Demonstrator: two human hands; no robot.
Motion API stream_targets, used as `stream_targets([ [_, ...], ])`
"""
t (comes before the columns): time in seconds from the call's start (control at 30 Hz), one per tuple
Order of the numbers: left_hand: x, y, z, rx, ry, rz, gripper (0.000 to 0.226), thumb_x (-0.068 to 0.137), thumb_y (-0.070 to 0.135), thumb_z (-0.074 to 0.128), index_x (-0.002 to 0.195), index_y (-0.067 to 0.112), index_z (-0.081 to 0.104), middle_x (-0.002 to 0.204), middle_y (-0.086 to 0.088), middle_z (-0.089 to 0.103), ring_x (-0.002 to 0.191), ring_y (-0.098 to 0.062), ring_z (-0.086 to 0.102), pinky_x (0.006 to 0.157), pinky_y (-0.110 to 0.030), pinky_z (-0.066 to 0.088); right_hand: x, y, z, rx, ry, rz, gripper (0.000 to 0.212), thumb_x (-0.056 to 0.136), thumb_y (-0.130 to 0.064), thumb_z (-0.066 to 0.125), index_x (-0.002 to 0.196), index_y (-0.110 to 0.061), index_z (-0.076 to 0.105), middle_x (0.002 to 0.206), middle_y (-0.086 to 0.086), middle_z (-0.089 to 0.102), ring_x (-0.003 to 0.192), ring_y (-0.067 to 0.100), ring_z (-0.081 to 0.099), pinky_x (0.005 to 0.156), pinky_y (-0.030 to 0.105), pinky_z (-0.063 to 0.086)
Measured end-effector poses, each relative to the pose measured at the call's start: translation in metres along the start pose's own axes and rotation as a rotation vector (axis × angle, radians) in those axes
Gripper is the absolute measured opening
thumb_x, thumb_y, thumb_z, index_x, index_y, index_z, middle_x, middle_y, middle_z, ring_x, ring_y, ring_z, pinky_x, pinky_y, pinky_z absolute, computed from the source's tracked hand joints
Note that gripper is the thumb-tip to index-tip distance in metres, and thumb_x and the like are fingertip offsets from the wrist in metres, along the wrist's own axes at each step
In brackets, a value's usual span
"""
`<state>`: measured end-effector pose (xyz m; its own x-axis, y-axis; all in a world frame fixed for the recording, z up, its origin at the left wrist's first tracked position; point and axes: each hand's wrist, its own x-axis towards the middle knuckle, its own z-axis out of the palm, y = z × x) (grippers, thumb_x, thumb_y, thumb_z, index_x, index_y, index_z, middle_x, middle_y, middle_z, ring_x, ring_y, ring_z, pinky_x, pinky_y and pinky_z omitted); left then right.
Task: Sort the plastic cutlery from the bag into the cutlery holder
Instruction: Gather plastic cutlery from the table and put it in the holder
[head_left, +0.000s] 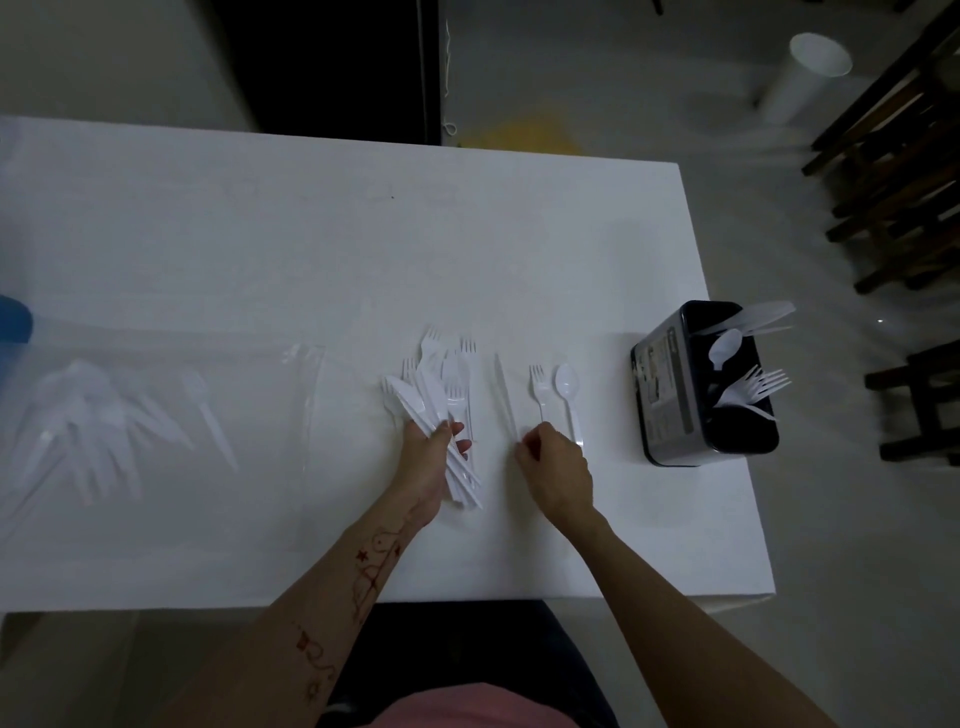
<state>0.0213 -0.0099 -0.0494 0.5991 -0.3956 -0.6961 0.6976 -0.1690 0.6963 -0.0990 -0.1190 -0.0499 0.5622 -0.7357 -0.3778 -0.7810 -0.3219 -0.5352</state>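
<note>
White table, cutlery bundle between left fingers

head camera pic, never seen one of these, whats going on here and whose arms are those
The camera sits on a person's head, looking down at their own arms over a white table. The left hand grips a fanned bunch of plastic cutlery. The right hand rests by a knife, a fork and a spoon laid in a row; its fingers seem curled, but whether they pinch a handle is unclear. To the right stands a black cutlery holder already holding some pieces. To the left lies the clear bag with more cutlery.
</note>
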Motion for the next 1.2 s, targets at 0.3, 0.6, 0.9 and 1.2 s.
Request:
stream_targets([
  [0.3, -0.002, 0.01, 0.004, -0.049, -0.033, -0.015, 0.053, 0.084, 0.034, 0.07, 0.127, 0.008, 0.052, 0.116, -0.014, 0.066, 0.103, -0.03, 0.066, 0.077, -0.039, 0.057, -0.01, -0.02, 0.006, 0.215, -0.108, -0.411, 0.009, 0.091, -0.021, 0.066, 0.087, -0.013, 0.065, 0.081, -0.003, 0.066, 0.072, 0.009, 0.061, 0.07, 0.023, 0.054],
  [0.6, -0.007, 0.011, -0.014, -0.023, 0.125, 0.061, 0.031, 0.097, 0.016, 0.053, 0.124, 0.002, 0.045, 0.105, -0.009, 0.062, 0.078, -0.018, 0.06, 0.071, -0.031, 0.05, -0.001, -0.029, 0.024, 0.028, -0.084, -0.104, 0.027, 0.091, -0.046, 0.062, 0.091, -0.019, 0.059, 0.082, -0.003, 0.063, 0.07, 0.01, 0.058, 0.065, 0.022, 0.047],
  [0.9, -0.01, 0.008, -0.026, -0.025, 0.125, 0.047, 0.034, 0.096, 0.014, 0.053, 0.126, 0.0, 0.045, 0.096, -0.001, 0.063, 0.079, -0.018, 0.061, 0.069, -0.03, 0.051, 0.002, -0.042, 0.031, -0.018, -0.125, -0.032, 0.017, 0.096, -0.035, 0.056, 0.092, -0.018, 0.056, 0.084, -0.001, 0.061, 0.072, 0.013, 0.057, 0.066, 0.023, 0.045],
  [1.2, -0.009, 0.007, -0.026, -0.059, 0.125, 0.027, 0.026, 0.096, 0.011, 0.053, 0.12, 0.005, 0.047, 0.098, -0.005, 0.063, 0.075, -0.018, 0.06, 0.067, -0.029, 0.05, 0.011, -0.005, 0.001, 0.081, 0.086, 0.122, 0.017, 0.095, -0.033, 0.06, 0.098, -0.016, 0.062, 0.093, 0.0, 0.068, 0.08, 0.017, 0.063, 0.071, 0.03, 0.049],
])
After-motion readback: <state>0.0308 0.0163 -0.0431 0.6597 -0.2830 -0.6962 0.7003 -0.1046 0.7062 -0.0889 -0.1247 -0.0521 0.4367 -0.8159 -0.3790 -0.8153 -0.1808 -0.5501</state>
